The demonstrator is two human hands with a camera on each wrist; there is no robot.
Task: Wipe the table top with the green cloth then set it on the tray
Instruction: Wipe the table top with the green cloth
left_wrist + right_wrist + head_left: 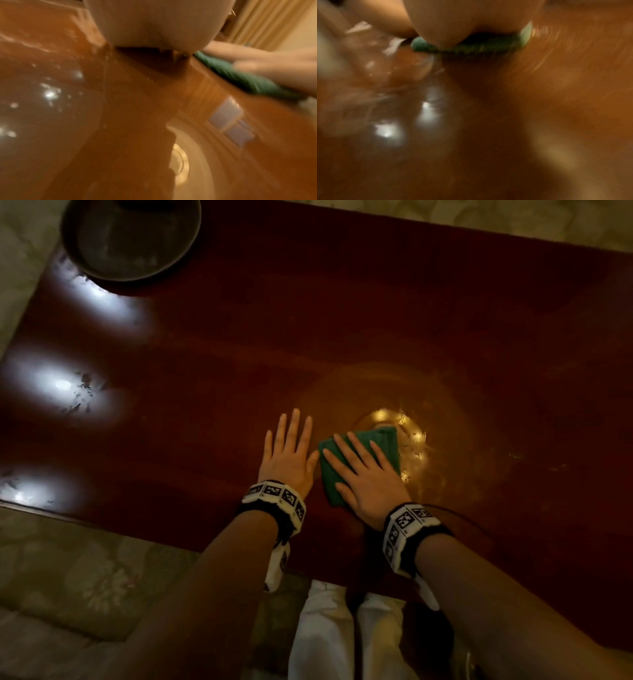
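From the head view, the green cloth (363, 460) is pressed flat on the dark red table (342, 330) by the right hand (368, 484), its fingers (346, 453) straight and spread; the left hand (289, 457) is laid flat just beside it at 9 o'clock, and the round tray (132, 237) is seen well apart at 11 o'clock. In the left wrist view, the cloth is seen at 2 o'clock under blurred fingers. In the right wrist view, the cloth is pinned beneath the palm at 12 o'clock.

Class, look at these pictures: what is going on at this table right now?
A person is wiping a dark polished table top. Their right hand lies flat, fingers straight, pressing a folded green cloth onto the wood. The left hand rests open on the table just beside the cloth. A round dark tray sits at the far left corner, and the cloth has not yet been set on it.
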